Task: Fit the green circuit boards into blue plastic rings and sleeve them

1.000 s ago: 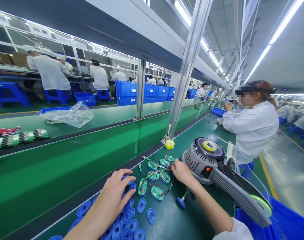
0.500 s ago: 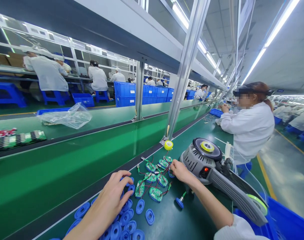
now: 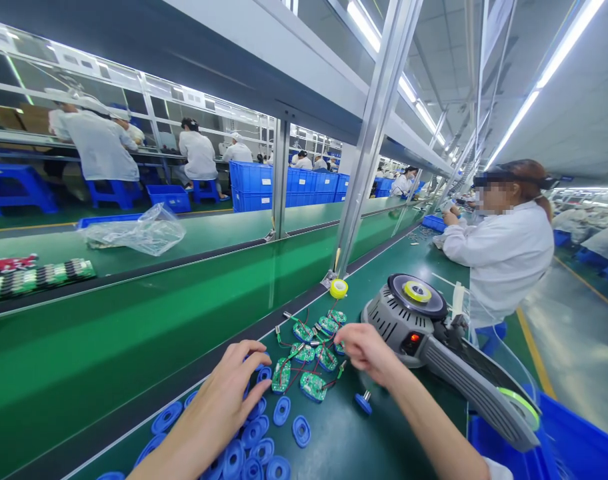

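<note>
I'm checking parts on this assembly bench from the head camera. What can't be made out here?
Head view:
- Whether the left hand holds anything: its own fingers hide the palm.
- Whether the right hand holds anything: its fingers curl out of sight.
- Markings on the green circuit boards: too small, and partly crossed by wires.
- What is inside the blue crate: cut off by the bottom edge.

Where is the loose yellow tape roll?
In the head view, the loose yellow tape roll sits on the green bench at the foot of the aluminium upright, just beyond the green circuit boards.
</note>
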`<state>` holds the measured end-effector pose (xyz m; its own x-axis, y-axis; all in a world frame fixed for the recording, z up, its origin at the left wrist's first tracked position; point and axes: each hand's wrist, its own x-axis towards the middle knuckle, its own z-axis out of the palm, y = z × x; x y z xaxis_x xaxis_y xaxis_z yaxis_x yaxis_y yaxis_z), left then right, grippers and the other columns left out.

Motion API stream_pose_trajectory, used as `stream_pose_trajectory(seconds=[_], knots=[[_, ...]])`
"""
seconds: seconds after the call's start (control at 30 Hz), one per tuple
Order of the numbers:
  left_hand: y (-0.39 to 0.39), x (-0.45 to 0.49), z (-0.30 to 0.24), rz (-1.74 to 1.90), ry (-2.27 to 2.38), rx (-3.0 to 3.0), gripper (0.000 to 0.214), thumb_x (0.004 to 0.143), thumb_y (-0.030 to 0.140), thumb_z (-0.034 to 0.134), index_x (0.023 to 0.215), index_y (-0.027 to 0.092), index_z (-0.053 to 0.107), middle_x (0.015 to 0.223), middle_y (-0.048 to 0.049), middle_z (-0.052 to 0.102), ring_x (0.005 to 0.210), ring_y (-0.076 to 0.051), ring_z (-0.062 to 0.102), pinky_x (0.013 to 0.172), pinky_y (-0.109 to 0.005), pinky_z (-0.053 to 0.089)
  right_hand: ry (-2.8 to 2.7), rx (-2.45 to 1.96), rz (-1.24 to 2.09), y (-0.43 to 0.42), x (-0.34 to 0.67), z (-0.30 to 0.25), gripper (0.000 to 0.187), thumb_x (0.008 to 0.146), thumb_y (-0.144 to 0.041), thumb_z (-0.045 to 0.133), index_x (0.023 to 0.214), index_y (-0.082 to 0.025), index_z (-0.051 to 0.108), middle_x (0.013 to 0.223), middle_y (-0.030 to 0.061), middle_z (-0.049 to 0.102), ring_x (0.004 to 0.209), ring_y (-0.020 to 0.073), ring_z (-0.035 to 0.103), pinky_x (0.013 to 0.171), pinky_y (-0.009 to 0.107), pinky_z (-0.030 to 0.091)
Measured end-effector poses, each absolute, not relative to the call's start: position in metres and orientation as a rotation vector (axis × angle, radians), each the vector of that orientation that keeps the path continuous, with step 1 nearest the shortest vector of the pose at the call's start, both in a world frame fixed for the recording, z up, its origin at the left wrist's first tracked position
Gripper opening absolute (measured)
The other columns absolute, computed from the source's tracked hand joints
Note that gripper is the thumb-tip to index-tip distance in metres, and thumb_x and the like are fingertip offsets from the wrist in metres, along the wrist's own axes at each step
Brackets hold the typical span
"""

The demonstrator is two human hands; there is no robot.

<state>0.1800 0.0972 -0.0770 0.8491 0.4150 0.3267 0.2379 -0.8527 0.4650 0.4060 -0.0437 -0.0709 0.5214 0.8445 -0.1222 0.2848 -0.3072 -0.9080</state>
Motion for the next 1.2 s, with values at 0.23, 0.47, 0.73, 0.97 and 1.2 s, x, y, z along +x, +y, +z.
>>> stream_pose_trajectory(seconds=[0.23, 0.47, 0.73, 0.97, 1.2], knots=[[0.099, 0.178, -0.076, 0.582, 0.466, 2.63, 0.013, 0.082, 0.028, 0.05, 0.093, 0.024, 0.057, 0.106, -0.0059, 0.054, 0.1, -0.025, 0.052, 0.085, -0.042, 0.047, -1.116, -2.296, 0.501, -0.027, 0.374, -0.087, 0.015, 0.082, -0.028, 0.058, 0.078, -0.014, 0.058, 0.077, -0.0004, 0.059, 0.073, 0.0137, 0.056, 0.073, 0.034, 0.045], [0.1, 0.178, -0.079, 0.619, 0.443, 2.645, 0.013, 0.082, 0.029, 0.05, 0.091, 0.026, 0.058, 0.106, -0.0045, 0.055, 0.099, -0.024, 0.053, 0.084, -0.04, 0.048, -1.195, -2.335, 0.476, -0.021, 0.366, -0.083, 0.015, 0.085, -0.027, 0.054, 0.093, -0.013, 0.057, 0.082, 0.0007, 0.059, 0.077, 0.0151, 0.057, 0.073, 0.035, 0.046], [0.1, 0.177, -0.078, 0.612, 0.433, 2.667, 0.011, 0.082, 0.028, 0.049, 0.086, 0.025, 0.058, 0.104, -0.0052, 0.057, 0.097, -0.024, 0.054, 0.08, -0.039, 0.05, -1.105, -2.145, 0.646, -0.019, 0.384, -0.093, 0.018, 0.088, -0.029, 0.051, 0.086, -0.013, 0.056, 0.073, -0.0019, 0.056, 0.059, 0.0087, 0.054, 0.055, 0.024, 0.046], [0.104, 0.177, -0.075, 0.541, 0.418, 2.673, 0.011, 0.082, 0.03, 0.049, 0.081, 0.025, 0.058, 0.104, -0.0048, 0.057, 0.098, -0.024, 0.055, 0.08, -0.039, 0.051, -1.024, -1.941, 0.745, -0.022, 0.382, -0.094, 0.017, 0.086, -0.028, 0.053, 0.078, -0.013, 0.054, 0.062, -0.0058, 0.049, 0.047, 0.0054, 0.045, 0.045, 0.019, 0.039], [0.1, 0.177, -0.077, 0.569, 0.459, 2.649, 0.011, 0.084, 0.028, 0.046, 0.081, 0.023, 0.056, 0.104, -0.0056, 0.055, 0.1, -0.025, 0.052, 0.082, -0.041, 0.048, -0.851, -1.589, 0.727, -0.03, 0.371, -0.096, 0.019, 0.076, -0.024, 0.06, 0.067, -0.017, 0.045, 0.05, -0.0094, 0.037, 0.041, 0.0042, 0.026, 0.039, 0.016, 0.021]])
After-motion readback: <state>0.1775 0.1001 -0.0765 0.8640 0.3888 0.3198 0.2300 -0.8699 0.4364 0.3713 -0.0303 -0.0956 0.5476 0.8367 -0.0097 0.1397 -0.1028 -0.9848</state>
